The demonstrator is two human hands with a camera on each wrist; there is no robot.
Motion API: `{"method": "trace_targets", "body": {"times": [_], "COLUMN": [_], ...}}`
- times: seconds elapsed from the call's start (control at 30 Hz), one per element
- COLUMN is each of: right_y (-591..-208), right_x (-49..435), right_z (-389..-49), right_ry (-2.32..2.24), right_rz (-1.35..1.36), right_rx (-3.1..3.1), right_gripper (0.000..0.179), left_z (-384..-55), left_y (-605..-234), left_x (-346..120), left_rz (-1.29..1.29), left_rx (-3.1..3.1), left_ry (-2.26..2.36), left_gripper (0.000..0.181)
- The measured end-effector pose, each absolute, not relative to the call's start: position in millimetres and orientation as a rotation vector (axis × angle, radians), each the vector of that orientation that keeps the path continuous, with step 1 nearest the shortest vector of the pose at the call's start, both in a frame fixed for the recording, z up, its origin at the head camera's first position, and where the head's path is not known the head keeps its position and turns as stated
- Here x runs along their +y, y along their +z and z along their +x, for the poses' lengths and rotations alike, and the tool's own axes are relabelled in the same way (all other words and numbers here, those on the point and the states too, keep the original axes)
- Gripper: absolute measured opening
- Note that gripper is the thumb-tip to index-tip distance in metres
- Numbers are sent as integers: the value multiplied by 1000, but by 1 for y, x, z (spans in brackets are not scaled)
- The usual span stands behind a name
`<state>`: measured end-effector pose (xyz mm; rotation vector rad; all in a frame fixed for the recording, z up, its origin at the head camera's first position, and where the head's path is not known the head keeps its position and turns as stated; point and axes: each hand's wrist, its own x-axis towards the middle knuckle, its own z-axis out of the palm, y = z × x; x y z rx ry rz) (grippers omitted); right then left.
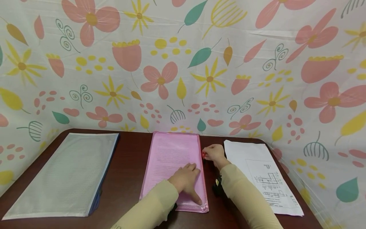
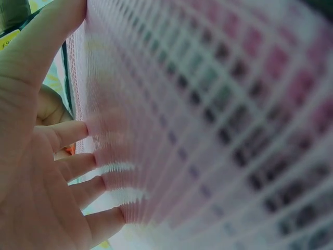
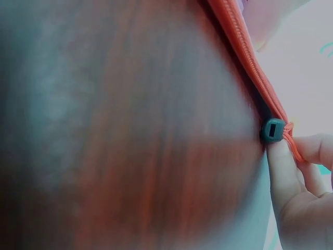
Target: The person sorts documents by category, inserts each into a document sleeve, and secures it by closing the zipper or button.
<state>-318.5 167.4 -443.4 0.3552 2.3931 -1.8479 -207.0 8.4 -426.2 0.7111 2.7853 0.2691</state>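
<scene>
A pink mesh zipper pouch (image 1: pixel 171 152) lies flat on the table, and printed paper shows through it. My left hand (image 1: pixel 186 179) rests spread on its lower half; in the left wrist view the extended fingertips touch the ribbed mesh (image 2: pixel 182 114). Beside the pouch's right edge, my right hand (image 1: pixel 214 153) pinches the zipper's red cord pull (image 3: pixel 296 148). A dark slider (image 3: pixel 272 130) sits where the cord meets the red zipper edge (image 3: pixel 255 70). How far the zipper is closed cannot be told.
On the left lies a whitish mesh pouch (image 1: pixel 65 171) with a blue zipper edge. Printed sheets (image 1: pixel 243 159) are stacked at the right, close beside my right forearm. Behind the dark wooden table (image 1: pixel 128 178) hangs a floral cloth (image 1: pixel 177 41).
</scene>
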Motion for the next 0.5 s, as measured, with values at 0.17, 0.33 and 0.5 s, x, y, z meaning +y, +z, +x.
{"method": "trace_targets", "body": {"times": [0.17, 0.33, 0.5], "right_y": [-446, -446, -445], "right_x": [167, 167, 167], "right_z": [-323, -327, -330], "right_ry": [-1870, -1873, -1889], "right_rz": [353, 363, 378], "right_rx": [2382, 2380, 2373], "right_gripper": [16, 16, 15], "left_z": [-207, -208, -208], "left_y": [-426, -426, -426], "left_x": [8, 8, 9], "left_rz": [713, 715, 715], "left_rx": [2792, 2795, 2779], "left_ry": [267, 250, 256], "left_gripper": [114, 114, 116]}}
